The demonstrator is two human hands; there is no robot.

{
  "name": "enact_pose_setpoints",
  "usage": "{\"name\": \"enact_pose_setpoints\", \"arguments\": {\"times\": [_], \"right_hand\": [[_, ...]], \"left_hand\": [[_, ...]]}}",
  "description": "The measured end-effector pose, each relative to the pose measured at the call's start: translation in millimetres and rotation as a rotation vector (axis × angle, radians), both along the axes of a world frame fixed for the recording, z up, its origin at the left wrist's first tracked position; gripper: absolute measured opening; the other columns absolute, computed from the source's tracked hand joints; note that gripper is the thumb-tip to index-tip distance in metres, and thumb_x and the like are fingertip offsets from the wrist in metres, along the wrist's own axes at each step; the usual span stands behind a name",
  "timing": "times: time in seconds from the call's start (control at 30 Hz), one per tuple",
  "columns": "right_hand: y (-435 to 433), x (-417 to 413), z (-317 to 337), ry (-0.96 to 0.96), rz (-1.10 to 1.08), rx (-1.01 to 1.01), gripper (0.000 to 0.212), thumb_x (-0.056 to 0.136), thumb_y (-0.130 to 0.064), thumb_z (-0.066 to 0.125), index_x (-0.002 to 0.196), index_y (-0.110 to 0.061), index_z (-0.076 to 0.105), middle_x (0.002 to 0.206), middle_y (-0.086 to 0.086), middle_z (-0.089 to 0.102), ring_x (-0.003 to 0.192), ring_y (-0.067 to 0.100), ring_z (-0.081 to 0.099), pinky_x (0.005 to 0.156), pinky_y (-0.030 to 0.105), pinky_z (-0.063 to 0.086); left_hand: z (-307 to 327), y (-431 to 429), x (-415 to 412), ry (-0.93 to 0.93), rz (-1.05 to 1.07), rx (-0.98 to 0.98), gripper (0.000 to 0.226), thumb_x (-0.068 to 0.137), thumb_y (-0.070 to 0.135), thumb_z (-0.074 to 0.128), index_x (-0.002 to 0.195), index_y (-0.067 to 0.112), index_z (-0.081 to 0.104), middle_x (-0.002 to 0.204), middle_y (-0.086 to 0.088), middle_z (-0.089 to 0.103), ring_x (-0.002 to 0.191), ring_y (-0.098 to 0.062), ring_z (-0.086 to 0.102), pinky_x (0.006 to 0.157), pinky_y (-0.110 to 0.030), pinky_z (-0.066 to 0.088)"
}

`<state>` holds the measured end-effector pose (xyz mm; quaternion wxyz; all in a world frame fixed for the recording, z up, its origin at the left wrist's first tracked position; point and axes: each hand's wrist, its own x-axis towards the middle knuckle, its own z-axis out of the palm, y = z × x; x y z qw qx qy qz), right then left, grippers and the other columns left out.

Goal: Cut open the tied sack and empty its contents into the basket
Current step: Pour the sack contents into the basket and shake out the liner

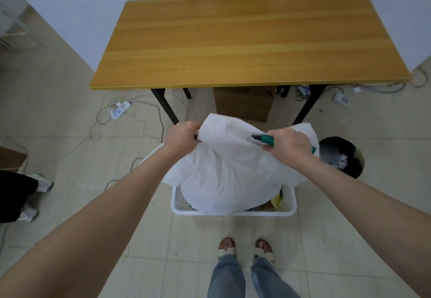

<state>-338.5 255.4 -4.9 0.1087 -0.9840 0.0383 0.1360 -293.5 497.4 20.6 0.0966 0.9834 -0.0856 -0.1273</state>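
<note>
A white cloth sack (228, 169) hangs upside down over a white perforated plastic basket (233, 211) on the floor. My left hand (183, 138) grips the sack's upper left corner. My right hand (288, 145) grips the upper right corner and also holds a green-handled cutter (263, 139) whose dark tip points left. The sack's lower end rests inside the basket. A few items, one of them yellow (277, 201), show in the basket at its right side; the rest is hidden by the sack.
A wooden table (245, 38) on black legs stands right beyond the basket, with a cardboard box (245, 104) under it. A black bin (340, 155) sits to the right. Power strips and cables lie on the tiled floor. Another person's legs (21, 195) stand at the left edge.
</note>
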Motion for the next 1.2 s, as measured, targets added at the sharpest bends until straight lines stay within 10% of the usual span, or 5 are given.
{"name": "enact_pose_setpoints", "arguments": {"times": [1.2], "right_hand": [[-21.6,9.3,113.2,-0.215,0.070,-0.040,0.015,0.092,-0.033,0.057,0.103,-0.025,0.064,0.084,-0.004,0.054,0.078,0.022,0.053,0.063,0.030,0.039]], "left_hand": [[70.6,3.3,8.2,-0.248,0.024,0.009,0.009,0.086,0.015,0.054,0.089,0.015,0.063,0.074,0.002,0.057,0.072,-0.024,0.049,0.050,-0.027,0.030]]}}
